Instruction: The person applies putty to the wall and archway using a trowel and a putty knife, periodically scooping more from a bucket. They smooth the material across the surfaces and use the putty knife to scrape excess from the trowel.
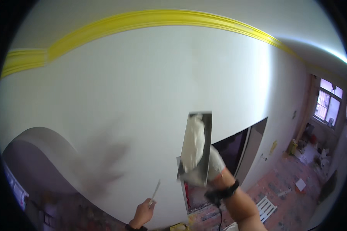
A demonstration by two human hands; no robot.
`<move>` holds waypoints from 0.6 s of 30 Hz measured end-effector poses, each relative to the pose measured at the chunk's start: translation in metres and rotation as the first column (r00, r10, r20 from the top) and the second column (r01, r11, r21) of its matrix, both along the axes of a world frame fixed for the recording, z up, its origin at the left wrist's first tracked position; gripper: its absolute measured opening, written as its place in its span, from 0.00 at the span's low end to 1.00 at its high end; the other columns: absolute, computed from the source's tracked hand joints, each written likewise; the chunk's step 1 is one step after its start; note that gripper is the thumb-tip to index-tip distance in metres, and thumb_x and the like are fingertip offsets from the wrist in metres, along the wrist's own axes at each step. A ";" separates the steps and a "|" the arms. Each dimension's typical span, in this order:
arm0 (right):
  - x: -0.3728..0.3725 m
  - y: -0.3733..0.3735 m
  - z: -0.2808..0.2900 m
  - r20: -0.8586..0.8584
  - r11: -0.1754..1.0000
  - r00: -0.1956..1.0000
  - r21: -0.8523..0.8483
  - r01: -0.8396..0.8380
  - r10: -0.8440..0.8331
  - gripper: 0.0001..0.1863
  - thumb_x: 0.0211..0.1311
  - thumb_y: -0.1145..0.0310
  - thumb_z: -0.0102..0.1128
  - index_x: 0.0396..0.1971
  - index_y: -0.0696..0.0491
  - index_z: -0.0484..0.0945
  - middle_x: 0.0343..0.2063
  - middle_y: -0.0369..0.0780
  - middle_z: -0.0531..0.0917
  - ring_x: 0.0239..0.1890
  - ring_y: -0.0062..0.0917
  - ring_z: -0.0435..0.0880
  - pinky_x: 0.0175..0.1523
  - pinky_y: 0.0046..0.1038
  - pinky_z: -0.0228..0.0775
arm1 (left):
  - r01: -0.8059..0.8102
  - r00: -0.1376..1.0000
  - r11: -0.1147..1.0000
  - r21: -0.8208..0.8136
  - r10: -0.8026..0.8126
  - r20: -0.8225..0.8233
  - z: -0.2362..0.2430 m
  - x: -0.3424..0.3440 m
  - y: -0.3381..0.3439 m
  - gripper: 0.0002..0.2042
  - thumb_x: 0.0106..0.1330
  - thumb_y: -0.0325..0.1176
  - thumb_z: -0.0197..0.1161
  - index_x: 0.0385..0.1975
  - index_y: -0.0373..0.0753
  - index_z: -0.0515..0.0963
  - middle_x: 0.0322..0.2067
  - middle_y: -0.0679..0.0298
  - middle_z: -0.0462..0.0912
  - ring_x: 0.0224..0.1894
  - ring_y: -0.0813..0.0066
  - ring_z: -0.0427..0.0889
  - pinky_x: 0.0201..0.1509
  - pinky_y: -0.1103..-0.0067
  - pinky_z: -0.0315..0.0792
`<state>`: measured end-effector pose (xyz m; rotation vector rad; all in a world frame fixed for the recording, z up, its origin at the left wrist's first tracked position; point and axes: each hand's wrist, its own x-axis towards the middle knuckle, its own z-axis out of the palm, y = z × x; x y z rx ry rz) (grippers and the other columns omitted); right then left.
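Low in the view my left hand (144, 211) is closed round a thin, light tool, seen nearly edge-on, that looks like a putty knife (156, 189). My right hand (216, 161), in a pale glove, reaches up at the middle and grips a metal plastering trowel (209, 129) from behind. A thick smear of white putty (194, 144) lies along the trowel's face. The right fingers are mostly hidden behind the blade and blurred. Ahead of both hands stands a smooth white wall (142, 84); I cannot tell whether the trowel touches it.
Yellow cornice (162, 18) runs along the wall's top. An arched opening (38, 161) is at left, a doorway (235, 150) right of centre. Below lie a stained floor (254, 188), a white slatted piece (266, 208) and a dark cable (220, 217). A window (327, 102) is far right.
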<state>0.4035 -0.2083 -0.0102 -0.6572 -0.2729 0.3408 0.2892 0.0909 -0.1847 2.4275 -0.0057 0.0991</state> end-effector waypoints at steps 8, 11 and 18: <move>0.176 -0.034 0.171 0.513 0.985 0.857 -0.166 0.049 0.044 0.21 0.71 0.40 0.53 0.33 0.44 0.72 0.19 0.25 0.70 0.14 0.12 0.66 0.14 0.16 0.51 | -0.302 0.826 0.947 0.106 0.205 0.525 -0.103 -0.041 0.054 0.18 0.68 0.42 0.65 0.49 0.34 0.79 0.33 0.50 0.86 0.35 0.49 0.85 0.39 0.61 0.77; 0.192 -0.034 0.225 0.609 0.986 0.793 -0.130 0.108 -0.006 0.29 0.71 0.33 0.46 0.32 0.47 0.74 0.19 0.28 0.71 0.16 0.14 0.65 0.18 0.18 0.54 | -0.360 0.827 0.928 0.098 0.268 0.495 -0.099 -0.045 0.046 0.19 0.68 0.42 0.64 0.49 0.34 0.79 0.35 0.49 0.86 0.36 0.48 0.85 0.40 0.61 0.77; 0.230 -0.040 0.269 0.665 0.948 0.739 -0.153 0.279 -0.110 0.35 0.71 0.32 0.40 0.31 0.53 0.74 0.16 0.29 0.68 0.15 0.16 0.63 0.20 0.19 0.58 | -0.471 0.812 0.882 0.037 0.416 0.409 -0.103 -0.043 0.037 0.20 0.68 0.44 0.63 0.50 0.33 0.78 0.37 0.46 0.85 0.39 0.47 0.84 0.43 0.60 0.76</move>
